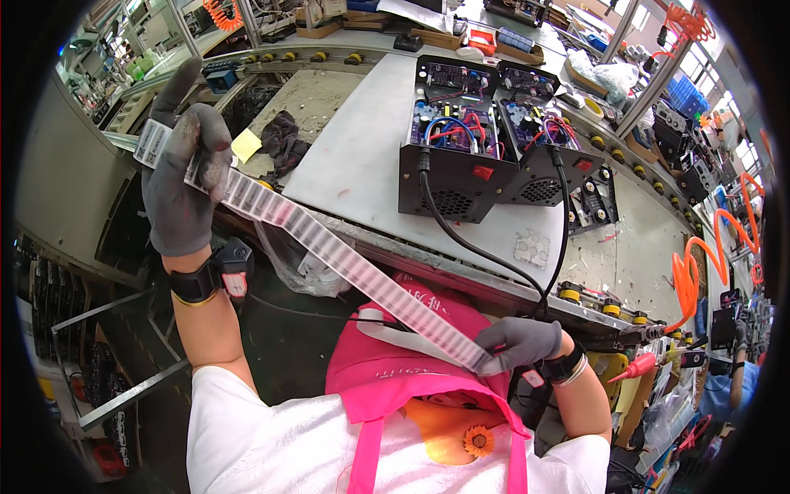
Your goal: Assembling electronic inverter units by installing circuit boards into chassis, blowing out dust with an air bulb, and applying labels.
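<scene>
A long strip of small printed labels (pixel 354 267) stretches taut across my front. Its upper left end runs through the bent fingers of my left hand (pixel 183 177), gloved in grey and raised at the left, with one finger pointing up. At the lower right my right hand (pixel 522 342), also in a grey glove, pinches the strip's other end. Beyond the strip, two black metal boxes with exposed circuit boards, a left one (pixel 448 185) and a right one (pixel 543 177), stand side by side on a white board. Each has a red switch and a thick black cable.
The white board (pixel 354 156) lies on a roller conveyor bench. A dark rag (pixel 284 140) and a yellow paper note (pixel 246 146) lie at its left. Orange coiled air hoses (pixel 687 280) hang at the right. A metal frame (pixel 123 395) stands on the floor at left.
</scene>
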